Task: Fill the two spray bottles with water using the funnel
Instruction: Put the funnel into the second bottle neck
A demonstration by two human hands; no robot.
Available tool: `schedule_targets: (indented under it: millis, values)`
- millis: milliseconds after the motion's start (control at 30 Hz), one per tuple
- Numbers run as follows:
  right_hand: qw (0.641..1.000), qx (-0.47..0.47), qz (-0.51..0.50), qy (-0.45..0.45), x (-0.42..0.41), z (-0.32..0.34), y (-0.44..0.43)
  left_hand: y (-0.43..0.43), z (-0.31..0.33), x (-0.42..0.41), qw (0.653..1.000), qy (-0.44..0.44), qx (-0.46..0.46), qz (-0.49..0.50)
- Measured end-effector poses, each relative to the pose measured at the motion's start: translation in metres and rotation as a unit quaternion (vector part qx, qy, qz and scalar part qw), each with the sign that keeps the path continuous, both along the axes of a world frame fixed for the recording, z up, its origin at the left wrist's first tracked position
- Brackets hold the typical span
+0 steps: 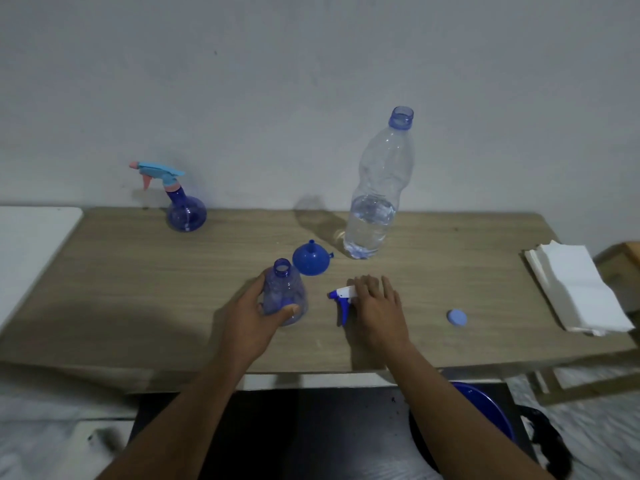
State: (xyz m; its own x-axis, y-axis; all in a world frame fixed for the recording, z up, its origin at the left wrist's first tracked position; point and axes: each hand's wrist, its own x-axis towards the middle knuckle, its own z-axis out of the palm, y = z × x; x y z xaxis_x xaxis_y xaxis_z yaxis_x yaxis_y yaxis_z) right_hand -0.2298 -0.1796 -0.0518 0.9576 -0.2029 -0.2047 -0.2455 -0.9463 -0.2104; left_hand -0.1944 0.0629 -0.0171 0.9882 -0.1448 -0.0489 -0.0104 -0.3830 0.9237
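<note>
Fingers of my left hand (258, 306) wrap the uncapped spray bottle (284, 292) at centre frame; my right hand (379, 306) pinches its trigger head (343, 296) lying beside it. Funnel (311, 258) sits upturned just behind, second spray bottle (185, 209) upper left.

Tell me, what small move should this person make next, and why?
Probably let go of the spray head and have the right hand pick up the funnel, turning it spout-down into the open spray bottle that the left hand steadies. The funnel lies upside down just behind it, and the bottle's neck is uncapped.

Left hand (258, 308) cupped, right hand (379, 308) flat.
</note>
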Motion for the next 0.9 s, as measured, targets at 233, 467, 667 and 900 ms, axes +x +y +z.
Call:
schedule_targets:
  millis: [233,467,667,900]
  values:
    - [0.999,0.032,-0.011,-0.018,-0.003,0.007,0.007,0.000,-0.002,0.000,1.000,0.002,-0.004,-0.008]
    - [0.972,0.177,0.008,-0.156,0.059,0.024,0.039,0.002,-0.010,0.001,0.999,0.006,-0.037,0.012]
    - [0.980,0.188,-0.012,-0.058,0.113,0.020,0.047,0.001,-0.012,0.003,0.999,0.001,-0.042,0.008]
    - [0.986,0.154,-0.011,-0.056,0.120,0.034,0.042,0.001,-0.007,0.002,0.999,0.002,-0.039,-0.001]
